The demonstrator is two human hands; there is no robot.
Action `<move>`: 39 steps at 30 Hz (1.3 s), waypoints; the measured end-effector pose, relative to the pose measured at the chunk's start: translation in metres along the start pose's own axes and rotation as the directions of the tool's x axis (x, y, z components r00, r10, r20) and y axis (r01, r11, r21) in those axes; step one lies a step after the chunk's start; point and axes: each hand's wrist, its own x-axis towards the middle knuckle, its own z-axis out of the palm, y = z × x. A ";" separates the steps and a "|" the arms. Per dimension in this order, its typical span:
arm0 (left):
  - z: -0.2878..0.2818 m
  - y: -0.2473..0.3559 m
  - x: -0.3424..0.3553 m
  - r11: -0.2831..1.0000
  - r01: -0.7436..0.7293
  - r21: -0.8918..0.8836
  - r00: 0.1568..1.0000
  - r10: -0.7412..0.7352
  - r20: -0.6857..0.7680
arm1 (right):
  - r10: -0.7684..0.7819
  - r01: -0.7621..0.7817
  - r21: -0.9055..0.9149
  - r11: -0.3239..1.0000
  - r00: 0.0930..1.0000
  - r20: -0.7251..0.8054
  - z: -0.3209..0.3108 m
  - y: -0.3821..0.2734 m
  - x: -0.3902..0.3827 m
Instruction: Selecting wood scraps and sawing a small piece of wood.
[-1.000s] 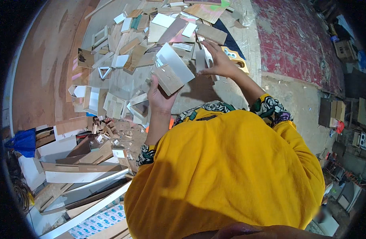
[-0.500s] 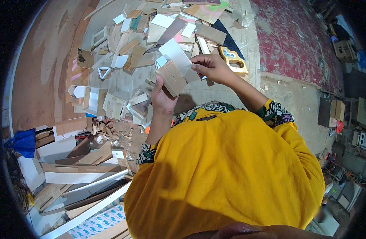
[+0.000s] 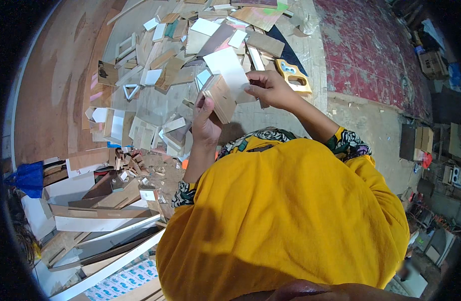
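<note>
My left hand (image 3: 206,125) grips a pale plywood piece (image 3: 221,103) with layered edges, thumb along its near side. My right hand (image 3: 270,89) pinches the right edge of a white-faced board (image 3: 223,67), which meets the plywood piece at an angle; whether they are joined I cannot tell. Both are held over a spread of small wood offcuts (image 3: 162,60), some white and some brown. A yellow stapler-like tool (image 3: 294,75) lies just beyond my right hand.
A brown plywood sheet (image 3: 49,85) runs along the left. Long scrap boards (image 3: 102,223) and a blue plastic bag (image 3: 27,179) lie at lower left. A worn red floor (image 3: 371,60) spreads to the right, with boxes and clutter (image 3: 431,62) along its edge.
My right hand has moved left and upward onto the white board. The held pieces have turned, showing more of the plywood's layered edge, and my left hand has shifted slightly right.
</note>
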 end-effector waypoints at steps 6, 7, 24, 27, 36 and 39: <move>0.016 0.008 0.000 0.998 -0.019 0.063 1.000 0.020 -0.020 | 0.038 -0.038 0.111 0.993 0.999 0.003 -0.002 0.000 -0.002; 0.014 0.007 0.001 0.998 -0.019 0.065 1.000 0.021 -0.020 | 0.073 -0.074 0.099 0.992 0.997 0.016 -0.003 -0.001 -0.001; 0.026 0.019 -0.001 0.993 -0.045 0.107 0.995 0.035 0.089 | -0.060 0.053 0.225 0.973 0.998 0.024 -0.004 -0.018 -0.008; 0.032 0.023 0.006 0.980 0.115 -0.160 0.992 -0.120 -0.023 | 0.144 -0.122 0.395 0.910 0.989 -0.026 -0.004 -0.017 -0.008; 0.037 0.030 0.021 0.903 0.127 -0.410 0.938 -0.243 -0.247 | -0.183 0.169 0.276 0.946 0.983 0.024 0.001 -0.002 -0.010; 0.038 0.028 0.022 0.909 0.110 -0.402 0.943 -0.223 -0.246 | -0.212 0.222 0.202 0.954 0.975 -0.071 0.006 -0.003 -0.009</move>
